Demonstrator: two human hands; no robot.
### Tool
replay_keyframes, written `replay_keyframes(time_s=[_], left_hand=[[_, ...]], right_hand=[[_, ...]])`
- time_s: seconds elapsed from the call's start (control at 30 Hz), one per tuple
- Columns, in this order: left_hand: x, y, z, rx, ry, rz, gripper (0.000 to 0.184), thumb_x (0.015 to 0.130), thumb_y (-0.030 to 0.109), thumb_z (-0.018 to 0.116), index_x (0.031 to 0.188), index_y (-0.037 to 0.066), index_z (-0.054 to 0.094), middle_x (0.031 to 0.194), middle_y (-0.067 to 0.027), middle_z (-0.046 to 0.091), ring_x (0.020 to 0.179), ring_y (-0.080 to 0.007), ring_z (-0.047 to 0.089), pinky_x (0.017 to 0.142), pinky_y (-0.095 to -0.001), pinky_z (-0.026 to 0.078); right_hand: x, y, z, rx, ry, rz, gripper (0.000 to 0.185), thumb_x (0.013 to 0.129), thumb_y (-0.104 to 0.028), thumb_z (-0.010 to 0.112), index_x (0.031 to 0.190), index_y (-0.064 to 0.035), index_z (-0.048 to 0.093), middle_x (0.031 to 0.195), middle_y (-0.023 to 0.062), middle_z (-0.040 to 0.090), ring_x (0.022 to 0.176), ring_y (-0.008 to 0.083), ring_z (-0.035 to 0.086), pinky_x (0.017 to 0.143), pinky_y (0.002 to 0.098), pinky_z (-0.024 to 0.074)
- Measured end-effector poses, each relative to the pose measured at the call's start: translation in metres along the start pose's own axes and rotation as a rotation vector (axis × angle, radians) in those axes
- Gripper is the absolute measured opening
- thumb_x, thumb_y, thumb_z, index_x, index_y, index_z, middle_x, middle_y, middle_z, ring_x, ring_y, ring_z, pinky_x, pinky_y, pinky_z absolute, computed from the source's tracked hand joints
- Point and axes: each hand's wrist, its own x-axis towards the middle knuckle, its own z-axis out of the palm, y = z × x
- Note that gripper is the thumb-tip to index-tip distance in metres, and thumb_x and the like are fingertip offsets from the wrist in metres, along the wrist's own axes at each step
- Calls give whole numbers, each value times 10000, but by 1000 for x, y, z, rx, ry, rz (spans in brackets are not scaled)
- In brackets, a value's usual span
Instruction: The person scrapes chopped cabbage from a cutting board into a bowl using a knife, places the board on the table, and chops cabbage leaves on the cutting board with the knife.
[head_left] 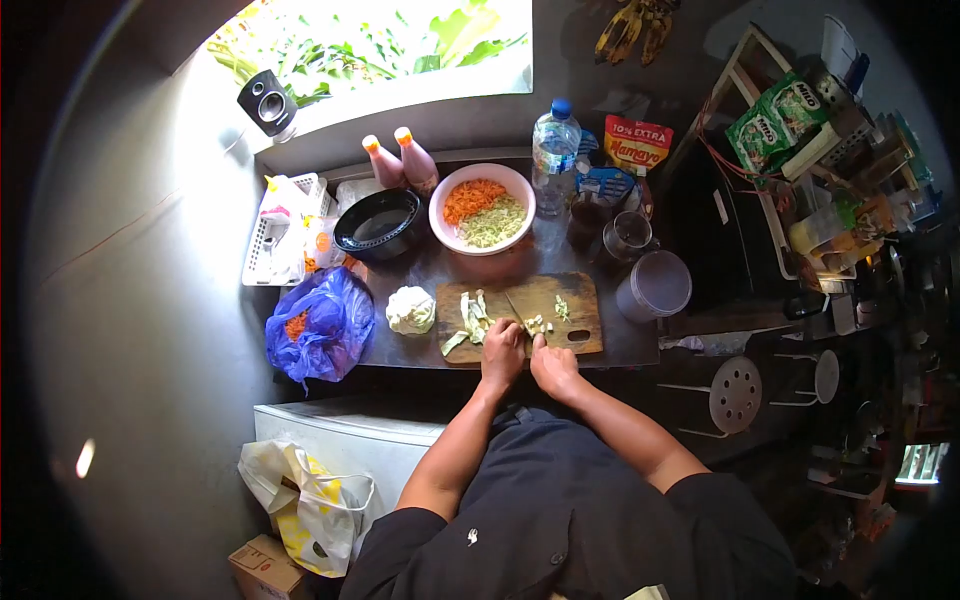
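On the wooden cutting board [585, 300], my left hand [503, 352] curls its fingers down over pale cabbage. My right hand [555, 368] is closed around the handle of a knife [515, 307], whose thin blade angles up and left across the board. Strips of cabbage leaf [474, 314] lie left of the blade. Small chopped cabbage pieces [537, 325] sit just right of it, and a few thin shreds [562, 308] rest farther right. A pale cabbage head [411, 310] stands beside the board's left edge. My fingers hide much of the held cabbage and the knife handle.
Behind the board stand a bowl [436, 217] of shredded carrot and pale green shreds, a black basin [380, 225], a water bottle [556, 160] and two sauce bottles [388, 163]. A blue plastic bag [340, 325] lies left. A lidded tub [660, 285] and glass mug [629, 236] are right.
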Motion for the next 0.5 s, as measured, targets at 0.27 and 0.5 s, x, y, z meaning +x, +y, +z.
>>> replay_keyframes(time_s=[0.27, 0.5], left_hand=[[1, -1, 0, -5, -13, 1, 85, 779, -1, 705, 844, -7, 650, 915, -157, 651, 849, -367, 643, 752, -421, 521], [0, 2, -2, -6, -71, -73, 84, 816, -6, 654, 895, 13, 633, 873, -157, 611, 855, -381, 596, 760, -460, 482]], right_hand=[[-11, -3, -4, 37, 41, -41, 214, 956, -119, 448, 1108, 20, 504, 813, 244, 716, 781, 370, 736, 679, 484, 582], [4, -1, -3, 154, 25, -29, 351, 1039, -210, 303, 1123, 32, 542, 888, 254, 720, 817, 421, 719, 707, 510, 574]])
